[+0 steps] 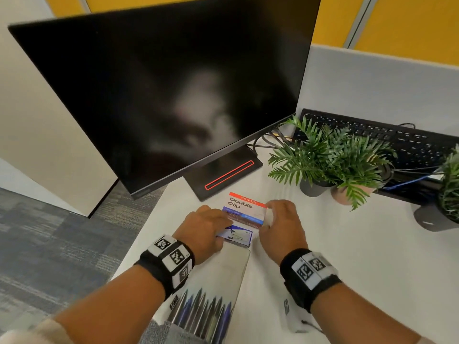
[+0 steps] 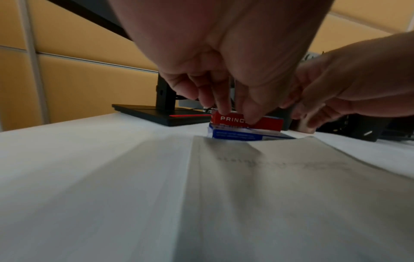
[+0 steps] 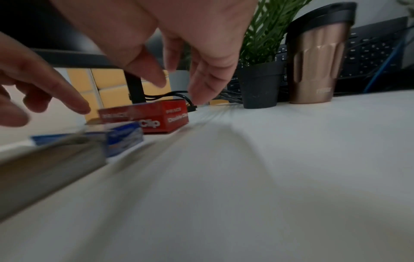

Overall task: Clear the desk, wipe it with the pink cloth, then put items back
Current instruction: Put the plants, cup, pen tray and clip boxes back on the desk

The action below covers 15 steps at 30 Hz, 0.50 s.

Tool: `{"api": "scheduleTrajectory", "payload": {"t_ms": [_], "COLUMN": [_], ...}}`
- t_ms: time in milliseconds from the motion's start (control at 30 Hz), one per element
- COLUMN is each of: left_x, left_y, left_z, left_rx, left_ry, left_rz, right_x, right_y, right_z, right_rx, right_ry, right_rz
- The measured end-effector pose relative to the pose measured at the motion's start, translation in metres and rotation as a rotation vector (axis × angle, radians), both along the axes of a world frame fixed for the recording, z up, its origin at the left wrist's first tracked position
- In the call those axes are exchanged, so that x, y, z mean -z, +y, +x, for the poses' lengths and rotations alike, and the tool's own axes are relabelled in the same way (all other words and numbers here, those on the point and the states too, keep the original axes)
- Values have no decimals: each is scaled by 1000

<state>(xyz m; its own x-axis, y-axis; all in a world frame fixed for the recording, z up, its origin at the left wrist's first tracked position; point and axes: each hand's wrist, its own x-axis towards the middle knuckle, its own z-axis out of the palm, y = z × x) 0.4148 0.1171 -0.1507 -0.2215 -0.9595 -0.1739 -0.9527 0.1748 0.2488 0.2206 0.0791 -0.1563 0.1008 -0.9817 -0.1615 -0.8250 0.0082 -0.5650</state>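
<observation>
Resting the left hand [image 1: 201,228] on the blue box [image 1: 238,236], just in front of the clip box [image 1: 246,211], fingertips [image 2: 225,110] touching its red top, likely lining both up. Hanging the right hand [image 1: 282,223] just right of the clip box, fingers spread and loose, holding nothing. Seeing no pink cloth. Blurring the near pen box [image 1: 208,299], half cut off.

White worktop [image 1: 335,244], red, white and blue "Prince Double Clip" box [image 1: 246,212] lying flat in front of the monitor base, smaller blue box [image 1: 239,235] touching its near edge, clear pen pack [image 1: 211,299] just behind that, lying flat
</observation>
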Motion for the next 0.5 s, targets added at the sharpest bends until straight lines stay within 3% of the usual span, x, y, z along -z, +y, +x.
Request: {"api": "scheduleTrajectory", "payload": {"t_ms": [100, 200, 400, 500], "left_x": [-2, 5, 11, 8], "left_y": [29, 61, 87, 92], "left_z": [15, 23, 16, 15], "left_rx": [-264, -491, -711, -741], "left_ry": [53, 52, 257, 351], "left_rz": [-47, 144, 337, 368], "right_x": [-3, 4, 12, 13], "right_y": [39, 76, 103, 108], "right_z": [0, 7, 22, 19], "right_rx": [46, 14, 40, 57], "right_ry": [-51, -55, -86, -93], "right_rz": [153, 396, 508, 523]}}
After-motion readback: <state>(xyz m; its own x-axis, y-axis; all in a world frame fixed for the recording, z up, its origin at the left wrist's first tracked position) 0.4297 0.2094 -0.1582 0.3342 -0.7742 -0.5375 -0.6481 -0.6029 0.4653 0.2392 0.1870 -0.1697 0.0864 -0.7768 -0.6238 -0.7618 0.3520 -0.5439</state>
